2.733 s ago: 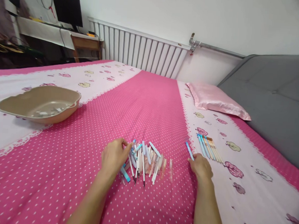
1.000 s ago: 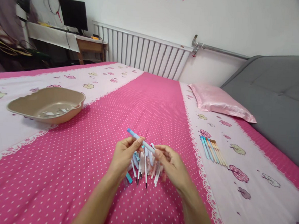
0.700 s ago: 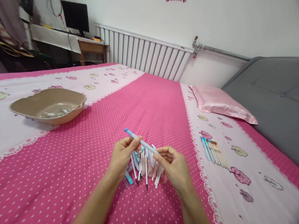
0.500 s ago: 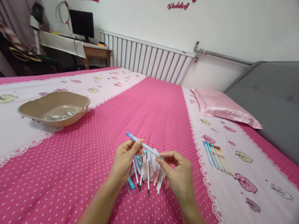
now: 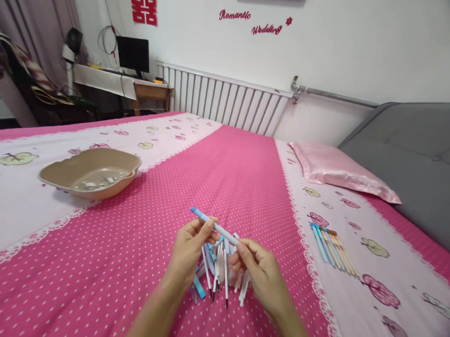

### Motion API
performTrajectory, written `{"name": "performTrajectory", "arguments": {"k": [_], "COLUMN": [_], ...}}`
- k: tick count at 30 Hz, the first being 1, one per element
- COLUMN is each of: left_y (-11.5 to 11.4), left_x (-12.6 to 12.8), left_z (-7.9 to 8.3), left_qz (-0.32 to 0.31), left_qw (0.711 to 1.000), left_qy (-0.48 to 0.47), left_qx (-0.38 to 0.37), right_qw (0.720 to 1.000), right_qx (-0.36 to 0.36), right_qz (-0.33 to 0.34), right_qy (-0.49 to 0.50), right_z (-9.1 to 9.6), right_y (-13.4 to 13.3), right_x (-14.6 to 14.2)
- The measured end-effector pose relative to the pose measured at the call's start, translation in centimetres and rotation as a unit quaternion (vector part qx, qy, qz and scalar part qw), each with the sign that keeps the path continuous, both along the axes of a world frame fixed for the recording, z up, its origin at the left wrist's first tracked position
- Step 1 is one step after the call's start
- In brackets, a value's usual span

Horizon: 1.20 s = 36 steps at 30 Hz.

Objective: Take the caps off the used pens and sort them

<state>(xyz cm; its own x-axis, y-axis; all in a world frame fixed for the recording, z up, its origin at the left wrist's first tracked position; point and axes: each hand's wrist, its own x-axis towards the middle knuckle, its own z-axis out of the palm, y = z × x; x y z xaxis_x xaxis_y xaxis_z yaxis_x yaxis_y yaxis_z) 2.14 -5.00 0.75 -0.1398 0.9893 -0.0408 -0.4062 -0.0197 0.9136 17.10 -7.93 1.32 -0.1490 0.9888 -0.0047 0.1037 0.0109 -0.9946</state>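
My left hand [image 5: 189,253] and my right hand [image 5: 259,272] both pinch a light blue pen [image 5: 212,223], held slanted just above the bed. The left fingers grip it near the blue cap end, the right fingers close on the other end. Directly beneath lies a pile of pens [image 5: 218,272], white, blue and pinkish, partly hidden by my hands. A neat row of sorted pens [image 5: 332,244], blue ones then tan ones, lies on the pale strip of the sheet to the right.
A beige bowl [image 5: 57,176] with small bits inside sits on the bed at the left. A pink pillow [image 5: 339,168] lies by the grey headboard [image 5: 419,160]. A radiator [image 5: 225,100] and a desk with a monitor [image 5: 132,56] stand behind.
My right hand left the sorted row and joined the left hand, which lifted a blue pen from the pile. My view has tilted upward since.
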Motion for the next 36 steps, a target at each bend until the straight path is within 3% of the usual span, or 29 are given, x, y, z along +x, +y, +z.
{"name": "performTrajectory", "arguments": {"k": [7, 18, 26, 30, 33, 36], "left_y": [0.3, 0.7, 0.6, 0.4, 0.2, 0.1], "left_x": [-0.4, -1.4, -1.1, -0.8, -0.4, 0.3], "left_z": [0.4, 0.1, 0.0, 0.0, -0.3, -1.0], "left_qz": [0.031, 0.084, 0.062, 0.015, -0.037, -0.076], "left_qw": [0.998, 0.994, 0.997, 0.997, 0.991, 0.965], "left_qy": [-0.051, -0.054, 0.013, 0.054, 0.112, 0.244], "left_qx": [-0.012, -0.036, -0.035, -0.049, -0.056, -0.054], "right_qw": [0.989, 0.964, 0.957, 0.949, 0.940, 0.925], "right_qx": [0.068, 0.106, 0.148, 0.159, 0.167, 0.160], "right_qz": [-0.121, -0.201, -0.220, -0.259, -0.284, -0.291], "right_qy": [-0.050, -0.137, -0.118, -0.081, -0.094, -0.184], "right_z": [0.3, 0.6, 2.1, 2.7, 2.0, 0.0], "right_y": [0.1, 0.5, -1.0, -1.8, -1.1, 0.8], "right_x": [0.6, 1.9, 1.8, 2.4, 2.9, 3.1]}}
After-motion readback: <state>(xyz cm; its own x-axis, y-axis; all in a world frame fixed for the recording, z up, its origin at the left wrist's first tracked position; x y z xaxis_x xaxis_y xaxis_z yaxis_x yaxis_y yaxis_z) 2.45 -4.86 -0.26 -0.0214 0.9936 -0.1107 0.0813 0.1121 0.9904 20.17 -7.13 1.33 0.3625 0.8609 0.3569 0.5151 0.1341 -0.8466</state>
